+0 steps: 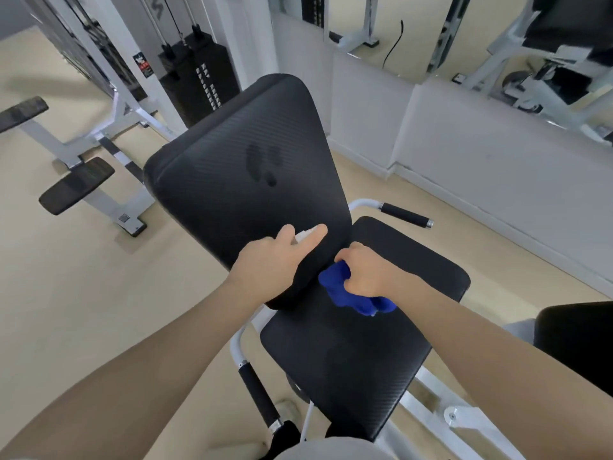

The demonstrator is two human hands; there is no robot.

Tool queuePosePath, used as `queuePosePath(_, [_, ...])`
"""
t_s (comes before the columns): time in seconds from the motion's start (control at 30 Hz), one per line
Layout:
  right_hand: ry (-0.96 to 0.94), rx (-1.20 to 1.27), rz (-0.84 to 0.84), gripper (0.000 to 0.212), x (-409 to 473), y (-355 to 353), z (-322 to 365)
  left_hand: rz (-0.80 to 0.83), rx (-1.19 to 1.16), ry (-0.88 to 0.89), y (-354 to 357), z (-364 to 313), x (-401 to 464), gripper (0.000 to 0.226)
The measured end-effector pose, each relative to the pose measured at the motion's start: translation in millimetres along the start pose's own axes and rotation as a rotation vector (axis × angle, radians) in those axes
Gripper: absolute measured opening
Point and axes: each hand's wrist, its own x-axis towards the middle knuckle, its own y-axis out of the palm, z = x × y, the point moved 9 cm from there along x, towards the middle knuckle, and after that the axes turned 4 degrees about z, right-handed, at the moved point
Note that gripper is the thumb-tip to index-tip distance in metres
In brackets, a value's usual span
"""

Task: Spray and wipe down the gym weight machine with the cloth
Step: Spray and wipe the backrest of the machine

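Observation:
The weight machine's black padded backrest (238, 154) tilts up in front of me, with dark wet spray marks near its middle. Its black seat pad (351, 353) lies below. My left hand (275, 257) holds a small white spray bottle (302, 234) against the lower backrest, index finger stretched over its top; most of the bottle is hidden. My right hand (365, 270) grips a bunched blue cloth (348, 293) where backrest and seat meet.
White side handles with black grips stand at the seat's right (404, 215) and front left (258, 396). A weight stack (195, 78) and white frame stand behind. A bench (76, 185) sits on the left floor. A mirror wall (497, 44) is to the right.

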Motion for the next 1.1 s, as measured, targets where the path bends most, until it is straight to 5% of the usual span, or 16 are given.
queuePosePath(0.23, [0.046,0.013,-0.239,0.027,2.1,-27.6,7.5,-0.233,0.083,-0.202,-37.1,49.1,23.6,0.083])
queuePosePath(0.4, [0.076,0.154,-0.312,0.026,4.9,-42.0,5.0,-0.033,0.254,-0.244,-11.8,52.0,34.2,0.08])
queuePosePath(0.53, [0.119,0.265,-0.386,0.025,5.6,-42.7,-7.8,0.198,0.106,-0.333,7.7,65.6,36.4,0.073])
queuePosePath(1.1, [0.186,0.421,-0.435,0.024,-12.0,-37.0,-33.9,0.23,0.094,-0.43,-16.2,56.7,25.6,0.076])
